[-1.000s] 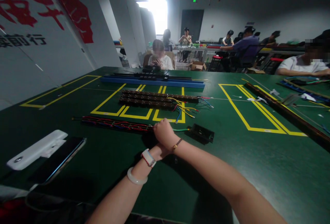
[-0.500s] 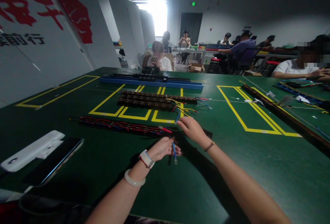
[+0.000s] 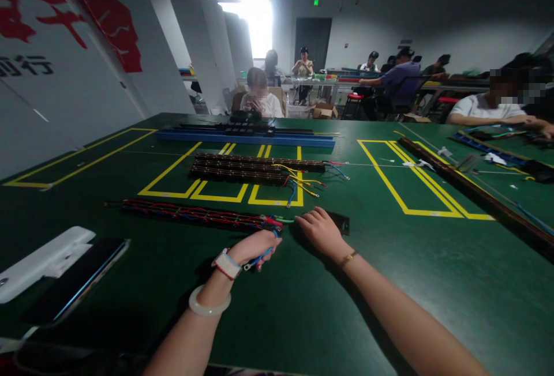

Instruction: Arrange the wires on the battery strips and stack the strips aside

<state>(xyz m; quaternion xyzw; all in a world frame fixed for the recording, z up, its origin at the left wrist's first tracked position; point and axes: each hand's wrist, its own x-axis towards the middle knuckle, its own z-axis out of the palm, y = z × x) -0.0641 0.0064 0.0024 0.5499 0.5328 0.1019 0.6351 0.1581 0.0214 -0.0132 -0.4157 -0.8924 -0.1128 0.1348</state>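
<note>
On the near part of the table lies a long dark rail (image 3: 173, 211) with red and blue wires laced along it. My left hand (image 3: 257, 243) is closed at its right end, around a blue wire (image 3: 264, 256) whose ring terminal sticks out below the fingers. A red sleeved piece (image 3: 273, 222) lies just above that hand. From the same end a green wire (image 3: 284, 221) runs right to the fingertips of my right hand (image 3: 319, 230), which look closed on its end. Beneath the right hand, the rail's bare dark end (image 3: 341, 223) shows.
Beyond lie bundled dark rails (image 3: 242, 168) with yellow, blue and red leads, then a blue channel (image 3: 294, 141). A phone (image 3: 80, 278) and a white device (image 3: 47, 260) sit at left. Another rail (image 3: 471, 191) slants at right. Other people sit around the room.
My left hand has moved left, and its blue wire now points down-left instead of straight down. The right hand has come down onto the rail's end; the green wire shows between the hands.
</note>
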